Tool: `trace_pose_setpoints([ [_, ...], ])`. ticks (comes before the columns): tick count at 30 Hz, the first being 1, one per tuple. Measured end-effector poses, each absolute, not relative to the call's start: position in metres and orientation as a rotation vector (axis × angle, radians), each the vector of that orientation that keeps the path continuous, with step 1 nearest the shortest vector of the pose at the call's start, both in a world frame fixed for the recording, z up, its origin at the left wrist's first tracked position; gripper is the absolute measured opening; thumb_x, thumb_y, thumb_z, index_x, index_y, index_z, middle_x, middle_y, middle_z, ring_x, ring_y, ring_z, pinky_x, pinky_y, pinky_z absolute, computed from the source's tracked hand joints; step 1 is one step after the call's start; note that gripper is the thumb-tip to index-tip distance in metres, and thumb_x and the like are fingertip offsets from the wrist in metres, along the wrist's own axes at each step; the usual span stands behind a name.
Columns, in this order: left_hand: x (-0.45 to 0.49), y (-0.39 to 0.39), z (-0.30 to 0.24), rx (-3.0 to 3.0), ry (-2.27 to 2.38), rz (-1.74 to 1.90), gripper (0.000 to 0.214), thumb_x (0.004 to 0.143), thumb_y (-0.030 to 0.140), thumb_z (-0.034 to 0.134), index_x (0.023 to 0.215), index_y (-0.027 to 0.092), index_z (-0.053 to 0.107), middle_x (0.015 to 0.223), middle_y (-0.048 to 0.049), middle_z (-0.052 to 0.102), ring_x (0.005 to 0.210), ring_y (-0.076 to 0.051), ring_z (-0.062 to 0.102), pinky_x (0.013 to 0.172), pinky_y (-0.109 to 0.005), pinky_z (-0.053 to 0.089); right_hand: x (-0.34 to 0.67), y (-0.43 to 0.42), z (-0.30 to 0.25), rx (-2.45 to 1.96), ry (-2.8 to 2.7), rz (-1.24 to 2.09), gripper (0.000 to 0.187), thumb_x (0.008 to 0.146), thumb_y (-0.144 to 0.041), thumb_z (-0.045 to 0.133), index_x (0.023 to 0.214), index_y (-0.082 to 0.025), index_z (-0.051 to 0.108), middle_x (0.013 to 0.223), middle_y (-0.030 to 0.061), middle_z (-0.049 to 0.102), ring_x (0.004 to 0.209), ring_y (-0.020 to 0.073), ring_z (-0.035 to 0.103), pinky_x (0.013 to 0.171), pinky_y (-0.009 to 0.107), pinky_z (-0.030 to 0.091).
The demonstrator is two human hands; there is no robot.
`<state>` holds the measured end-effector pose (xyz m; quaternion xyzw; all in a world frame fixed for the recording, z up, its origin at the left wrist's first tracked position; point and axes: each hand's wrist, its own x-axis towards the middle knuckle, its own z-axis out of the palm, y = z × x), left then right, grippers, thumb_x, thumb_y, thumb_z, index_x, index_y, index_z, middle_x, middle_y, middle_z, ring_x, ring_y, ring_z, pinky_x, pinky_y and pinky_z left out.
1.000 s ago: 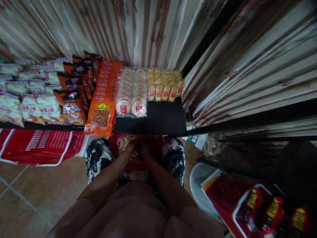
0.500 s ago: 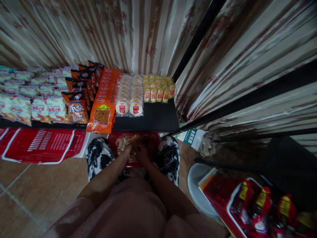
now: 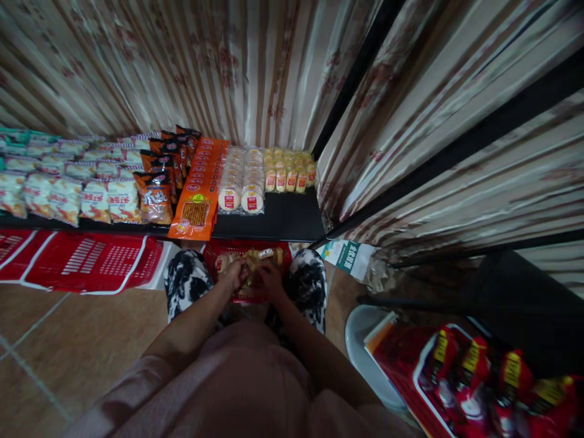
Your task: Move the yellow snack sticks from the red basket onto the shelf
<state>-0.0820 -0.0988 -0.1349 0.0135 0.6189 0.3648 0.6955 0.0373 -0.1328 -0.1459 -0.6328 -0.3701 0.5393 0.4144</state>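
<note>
While the person is crouching over a small red basket that is sitting between both knees, flat red crates are lying on the floor well off to the left of the left hand. Above and beyond that hand, on the black shelf, puffed snack bags are standing in rows. Next to them are orange stick packs, then round cracker packs and small yellow packs, which are sitting straight ahead of both hands.

The left hand is reaching down into the basket, curled over the loose wrapped snacks inside. Whether it is actually gripping one I cannot tell (the light is dim and the hand is showing small). Just beside it, almost touching, the right hand is resting on the same heap, and its hold is equally unclear. Right of that hand a green-and-white carton is lying on the floor. Farther right and nearer the body, red bags are lying packed together.

As I am judging it, the risk is coming from the crowding. Two hands are working in one narrow basket, so a slick wrapper could slip free or get crushed. The basket, sitting loosely between the knees, could also tip if either hand is pulling hard.
</note>
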Motion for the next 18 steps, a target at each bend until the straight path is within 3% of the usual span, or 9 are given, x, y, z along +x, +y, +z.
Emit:
trace_pose_setpoints([
  [9,-0.091,-0.104,-0.127,-0.015,1.336,0.866,0.012,0.077,0.006,0.051,0.085,0.014,0.055,0.065,0.0,0.058,0.053,-0.007,0.056,0.053,-0.017,0.049,0.043,-0.139,-0.129,-1.497,-0.593,1.44,0.024,0.055,-0.034,0.061,0.072,-0.017,0.06,0.062,-0.0037,0.06,0.06,0.0122,0.056,0.058,0.023,0.045],
  [18,-0.103,-0.113,-0.114,0.074,1.224,0.909,0.018,0.076,0.002,0.052,0.088,0.013,0.057,0.072,-0.0029,0.064,0.057,-0.008,0.061,0.054,-0.017,0.052,0.044,-0.138,-0.117,-1.45,-0.477,1.45,0.027,0.054,-0.033,0.064,0.075,-0.017,0.059,0.053,-0.0049,0.057,0.046,0.0089,0.049,0.047,0.021,0.04],
])
